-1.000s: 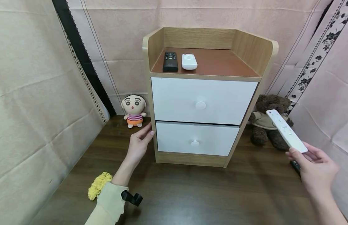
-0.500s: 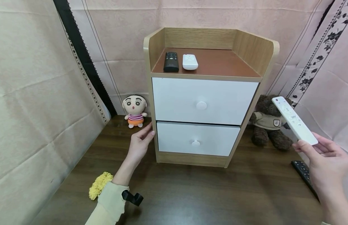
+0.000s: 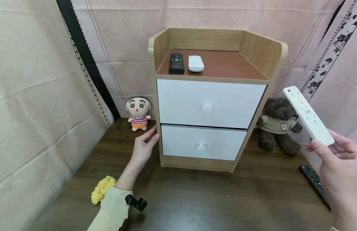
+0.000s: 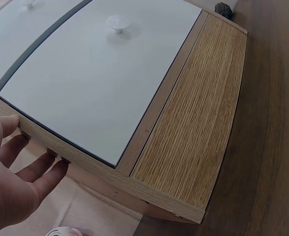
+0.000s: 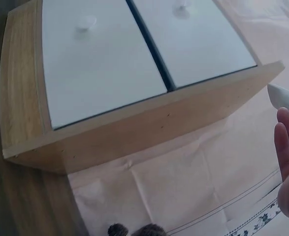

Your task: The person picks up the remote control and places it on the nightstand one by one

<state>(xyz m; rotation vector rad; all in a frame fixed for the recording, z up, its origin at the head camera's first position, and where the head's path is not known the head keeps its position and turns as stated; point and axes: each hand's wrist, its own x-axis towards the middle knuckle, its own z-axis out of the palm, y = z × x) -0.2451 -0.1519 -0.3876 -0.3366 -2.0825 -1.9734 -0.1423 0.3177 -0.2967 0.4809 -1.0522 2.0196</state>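
My right hand [image 3: 341, 163] holds a white remote control [image 3: 309, 116] at its lower end, raised in front of the teddy bear [image 3: 278, 126]. In the right wrist view only a part of that remote shows at the right edge. My left hand [image 3: 144, 146] touches the left side of a wooden cabinet [image 3: 197, 163]; in the left wrist view its fingers [image 4: 48, 178] lie against the outer side panel, the thumb near the front edge. Both white drawers [image 3: 211, 102] are closed. A black remote [image 3: 176, 63] and a small white remote [image 3: 195, 63] lie on the cabinet's brown top.
Another black remote [image 3: 314, 186] lies on the dark wooden table [image 3: 224, 199] beneath my right hand. A doll [image 3: 138, 114] in a striped shirt sits left of the cabinet. A yellow fringed thing [image 3: 103, 190] lies by my left forearm. Curtains [image 3: 123, 38] hang behind and at the sides.
My right hand has moved right with the white remote, which now sits higher and farther right. More of the teddy bear and of the black remote on the table shows. My left hand has stayed put.
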